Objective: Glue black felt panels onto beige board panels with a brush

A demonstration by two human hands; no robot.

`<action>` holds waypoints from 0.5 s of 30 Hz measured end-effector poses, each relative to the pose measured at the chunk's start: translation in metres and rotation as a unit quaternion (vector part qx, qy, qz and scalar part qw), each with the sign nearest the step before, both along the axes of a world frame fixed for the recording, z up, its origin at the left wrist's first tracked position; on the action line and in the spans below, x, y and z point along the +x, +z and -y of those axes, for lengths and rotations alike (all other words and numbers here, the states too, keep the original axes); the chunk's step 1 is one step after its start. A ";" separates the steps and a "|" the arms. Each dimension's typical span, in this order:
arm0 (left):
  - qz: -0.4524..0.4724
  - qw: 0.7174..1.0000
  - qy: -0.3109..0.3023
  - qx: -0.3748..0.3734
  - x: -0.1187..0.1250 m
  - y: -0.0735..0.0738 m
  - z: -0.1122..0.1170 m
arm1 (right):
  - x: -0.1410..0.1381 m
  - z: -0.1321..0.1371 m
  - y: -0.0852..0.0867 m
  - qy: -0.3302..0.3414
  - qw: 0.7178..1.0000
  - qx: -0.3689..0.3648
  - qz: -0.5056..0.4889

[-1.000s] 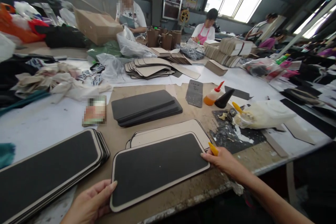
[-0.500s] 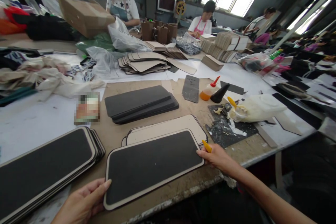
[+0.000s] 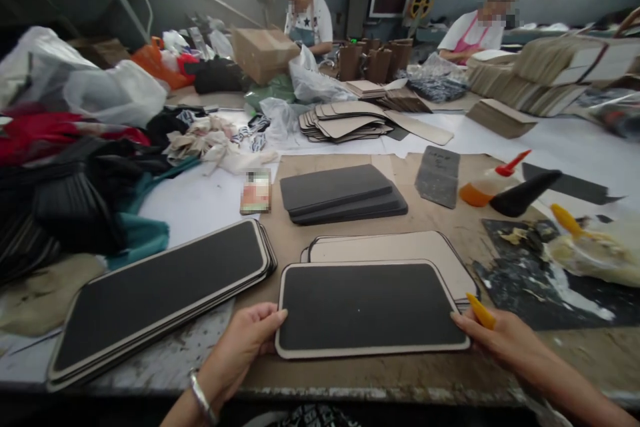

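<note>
A rectangular panel (image 3: 365,307), dark grey with a beige border and rounded corners, is held level between my two hands. My left hand (image 3: 250,333) pinches its left end, thumb on top. At the opposite end my right hand (image 3: 495,333) grips the panel's edge, and a yellow pointed tool (image 3: 481,311) sticks up from the same hand; the rest of that tool is hidden. Just behind the held panel lies a pile of beige panels (image 3: 385,248), partly covered by it. To the left rests a stack of dark panels with beige borders (image 3: 165,293).
Plain dark grey boards (image 3: 340,190) lie beyond the beige pile. On the right are a glue-smeared dark sheet (image 3: 530,280), a bag of pale paste (image 3: 595,250) with a yellow handle, and an orange-filled bottle (image 3: 483,190). Two co-workers sit across the table.
My view has swung left, so the scene shifts right in the picture. The panel stays in both hands and now sits more squarely before me, less slanted.
</note>
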State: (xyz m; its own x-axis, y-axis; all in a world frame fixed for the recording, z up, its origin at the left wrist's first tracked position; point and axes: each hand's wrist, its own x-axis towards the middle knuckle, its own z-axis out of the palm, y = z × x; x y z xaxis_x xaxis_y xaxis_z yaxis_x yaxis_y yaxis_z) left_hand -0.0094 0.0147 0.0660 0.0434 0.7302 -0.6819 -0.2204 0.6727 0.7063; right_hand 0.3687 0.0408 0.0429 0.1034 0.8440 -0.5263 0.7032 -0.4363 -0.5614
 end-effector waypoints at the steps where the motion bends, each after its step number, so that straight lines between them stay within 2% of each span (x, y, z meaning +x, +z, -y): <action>1: -0.001 1.000 0.004 -0.001 0.000 0.000 0.000 | 0.001 -0.001 -0.002 0.001 1.000 -0.003 0.000; 3: -0.001 1.000 0.007 -0.003 0.001 0.001 0.001 | 0.002 -0.002 -0.003 0.003 1.000 -0.001 0.000; 6: 0.009 1.000 -0.008 -0.003 0.000 0.000 0.003 | -0.003 0.000 0.005 0.010 1.000 0.017 0.000; 10: 0.020 0.999 -0.029 -0.027 -0.007 -0.011 0.005 | -0.010 0.002 0.018 0.012 1.000 0.021 -0.014; 12: 0.028 0.998 -0.021 -0.057 -0.010 -0.015 0.002 | -0.011 0.002 0.020 0.011 1.000 0.014 -0.020; 15: 0.029 0.996 0.004 -0.085 -0.010 -0.013 -0.002 | -0.010 0.001 0.021 -0.001 1.000 0.000 -0.025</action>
State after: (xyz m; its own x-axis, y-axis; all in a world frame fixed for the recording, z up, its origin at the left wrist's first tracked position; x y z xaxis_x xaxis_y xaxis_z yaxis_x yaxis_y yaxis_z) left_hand -0.0190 0.0165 0.0533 0.0810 0.6041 -0.7928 -0.2641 0.7799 0.5674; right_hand 0.3587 0.0396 0.0634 0.0787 0.8442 -0.5303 0.6728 -0.4375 -0.5966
